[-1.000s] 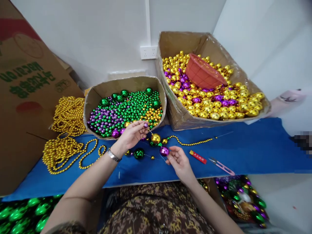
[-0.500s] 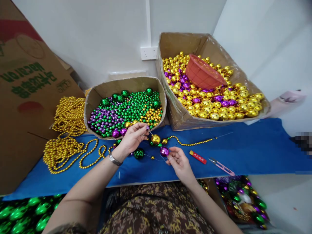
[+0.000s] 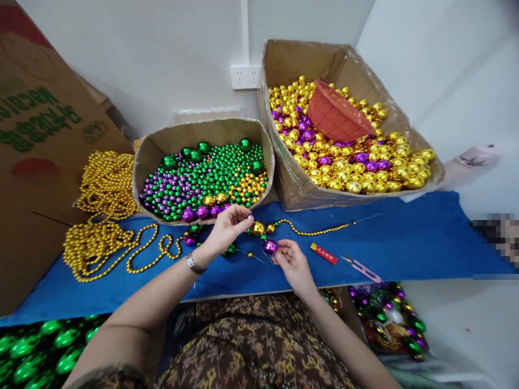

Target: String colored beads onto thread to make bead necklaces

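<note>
Two bare hands are pinching beads close together over a blue cloth (image 3: 413, 243).
The left hand (image 3: 227, 232) is clamping a small purple bead (image 3: 251, 217) between thumb and fingertips; the right hand (image 3: 295, 265) is pinching the right edge of a large purple bead (image 3: 270, 246), which is sitting just left of its fingertips. A large gold bead (image 3: 257, 228) is resting between the hands, beyond the purple one. All three are round; the two large ones are shining like mirrors, and a thin thread is curling below the large purple bead. Farther right, a gold bead string (image 3: 306, 233), a red-and-yellow packet (image 3: 324, 254) and pink-handled snips (image 3: 363, 269) are lying on the cloth. Behind, two cardboard boxes are holding loose beads.
</note>
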### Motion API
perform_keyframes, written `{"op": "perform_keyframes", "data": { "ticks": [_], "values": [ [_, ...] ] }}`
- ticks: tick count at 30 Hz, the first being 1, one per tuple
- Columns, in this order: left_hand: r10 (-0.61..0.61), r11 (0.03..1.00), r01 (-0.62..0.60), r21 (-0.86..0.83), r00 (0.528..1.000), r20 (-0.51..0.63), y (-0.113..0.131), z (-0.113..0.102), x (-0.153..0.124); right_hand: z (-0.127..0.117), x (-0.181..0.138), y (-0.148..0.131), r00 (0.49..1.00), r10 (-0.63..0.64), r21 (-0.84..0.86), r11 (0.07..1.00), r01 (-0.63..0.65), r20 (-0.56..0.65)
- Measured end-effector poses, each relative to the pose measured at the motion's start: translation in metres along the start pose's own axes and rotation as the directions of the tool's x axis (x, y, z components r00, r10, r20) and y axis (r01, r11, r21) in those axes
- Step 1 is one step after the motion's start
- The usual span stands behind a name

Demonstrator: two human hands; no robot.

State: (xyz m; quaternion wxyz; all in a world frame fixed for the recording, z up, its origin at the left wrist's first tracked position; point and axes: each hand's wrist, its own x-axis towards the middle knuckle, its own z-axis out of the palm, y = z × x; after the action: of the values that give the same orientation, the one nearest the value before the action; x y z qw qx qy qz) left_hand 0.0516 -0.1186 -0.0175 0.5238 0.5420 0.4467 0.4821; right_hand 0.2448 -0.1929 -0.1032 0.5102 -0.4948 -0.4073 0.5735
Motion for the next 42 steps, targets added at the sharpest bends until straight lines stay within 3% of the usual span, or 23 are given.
{"op": "perform_keyframes", "data": {
  "ticks": [4, 7, 12, 17, 21, 25, 29, 31, 33, 36, 39, 42],
  "values": [
    [-0.058, 0.998, 0.059, -0.007, 0.998, 0.025, -0.013, 0.008, -0.001, -0.002, 0.003, 0.014, 0.999, 0.045, 0.022, 0.999, -0.045, -0.011],
    [-0.043, 0.998, 0.04, 0.039, 0.996, 0.074, -0.017, 0.011, 0.0, -0.008, 0.003, 0.02, 0.998, 0.055, -0.058, 0.997, -0.055, 0.004],
    [0.194, 0.947, -0.228, 0.227, 0.967, 0.164, 0.006, 0.019, 0.002, -0.025, 0.001, 0.005, 0.999, -0.04, -0.38, 0.924, 0.034, -0.008],
    [0.378, 0.842, -0.45, 0.296, 0.885, 0.272, 0.052, 0.033, 0.007, -0.025, 0.008, -0.04, 0.984, -0.171, -0.368, 0.913, 0.177, 0.048],
    [0.372, 0.869, -0.435, 0.238, 0.89, 0.265, 0.068, 0.043, 0.013, -0.013, 0.013, -0.059, 0.949, -0.278, -0.46, 0.83, 0.316, 0.15],
    [0.349, 0.915, -0.378, 0.139, 0.916, 0.197, 0.066, 0.045, 0.016, -0.01, 0.014, -0.057, 0.94, -0.304, -0.495, 0.799, 0.341, 0.156],
    [0.31, 0.948, -0.316, 0.032, 0.941, 0.135, 0.052, 0.042, 0.012, -0.016, 0.013, -0.055, 0.953, -0.29, -0.454, 0.839, 0.299, 0.091],
    [0.289, 0.949, -0.309, 0.059, 0.93, 0.228, 0.034, 0.043, 0.005, -0.016, 0.012, -0.058, 0.96, -0.272, -0.394, 0.877, 0.273, 0.06],
    [0.28, 0.918, -0.366, 0.151, 0.869, 0.408, 0.011, 0.046, -0.004, -0.014, 0.01, -0.062, 0.965, -0.257, -0.322, 0.911, 0.257, 0.043],
    [0.246, 0.816, -0.499, 0.292, 0.756, 0.607, -0.027, 0.054, -0.014, -0.009, 0.006, -0.07, 0.965, -0.26, -0.245, 0.934, 0.261, 0.035],
    [0.165, 0.688, -0.56, 0.462, 0.74, 0.652, -0.054, 0.056, -0.017, -0.011, 0.002, -0.081, 0.958, -0.286, -0.175, 0.944, 0.281, -0.002],
    [0.077, 0.542, -0.596, 0.593, 0.738, 0.671, -0.066, 0.05, -0.019, -0.023, 0.001, -0.091, 0.942, -0.317, -0.094, 0.947, 0.308, -0.112]
  ]
}}
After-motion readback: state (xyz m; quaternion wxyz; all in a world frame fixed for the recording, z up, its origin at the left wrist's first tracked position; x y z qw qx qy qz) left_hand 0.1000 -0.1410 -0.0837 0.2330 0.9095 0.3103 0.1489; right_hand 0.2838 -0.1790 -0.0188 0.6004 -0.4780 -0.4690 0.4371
